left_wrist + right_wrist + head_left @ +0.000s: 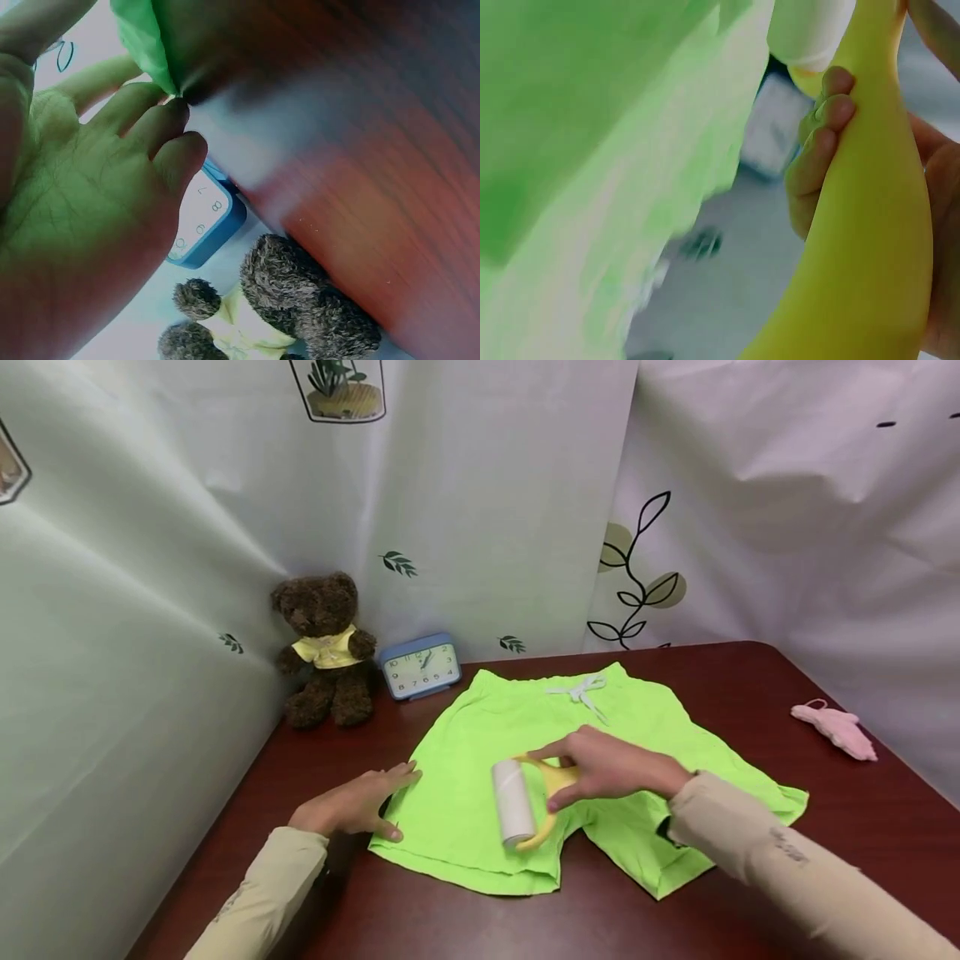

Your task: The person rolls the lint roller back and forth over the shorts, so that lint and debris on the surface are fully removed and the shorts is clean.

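Bright green shorts (465, 760) with a white drawstring lie spread on the dark red table. My right hand (607, 764) grips the yellow handle (870, 202) of a lint roller (514, 802). Its white cylinder lies against the leg of the shorts on the left. At the outer edge of that leg, my left hand (360, 802) rests with thumb and fingers spread, fingertips touching the fabric. In the left wrist view the palm (90, 172) faces the camera, and a fold of the green cloth (142, 45) shows at the fingertips.
A brown teddy bear (318, 647) in a yellow shirt sits at the back left. Beside it stands a blue alarm clock (422, 667), close behind the shorts. A small pink plush toy (836, 728) lies by the right table edge. Printed white curtains (495, 510) hang around the table.
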### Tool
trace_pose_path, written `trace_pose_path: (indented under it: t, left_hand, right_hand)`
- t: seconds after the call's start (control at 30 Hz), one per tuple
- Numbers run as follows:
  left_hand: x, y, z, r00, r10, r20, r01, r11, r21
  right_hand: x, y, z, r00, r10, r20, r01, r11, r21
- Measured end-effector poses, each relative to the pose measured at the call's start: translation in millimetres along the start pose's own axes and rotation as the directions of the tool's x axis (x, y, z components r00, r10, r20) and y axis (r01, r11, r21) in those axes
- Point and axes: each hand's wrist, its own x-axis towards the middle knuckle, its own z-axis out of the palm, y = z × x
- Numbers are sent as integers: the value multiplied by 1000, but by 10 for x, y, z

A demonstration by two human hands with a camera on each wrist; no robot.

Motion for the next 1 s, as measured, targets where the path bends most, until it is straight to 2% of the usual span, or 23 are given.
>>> trace_pose_path:
  t: [0.2, 0.43, 0.67, 0.77, 1.0]
  left_hand:
    - [-6, 24, 17, 999, -31, -9, 31, 999, 20]
    - [12, 14, 24, 999, -30, -21, 30, 999, 35]
    - [-10, 16, 41, 1000, -20, -19, 21, 999, 28]
    - [-18, 22, 36, 999, -38, -17, 38, 999, 23]
    - [8, 46, 37, 1000, -16, -18, 17, 999, 50]
  right_hand:
    - [377, -370, 286, 996, -50, 68, 53, 997, -49]
    - [653, -654, 478, 999, -9, 42, 13, 995, -100]
    - [746, -759, 559, 998, 43, 54, -35, 989, -143]
    - [747, -762, 562, 996, 59, 66, -50, 990, -131]
    - [680, -696, 526, 994, 72, 82, -66, 995, -70]
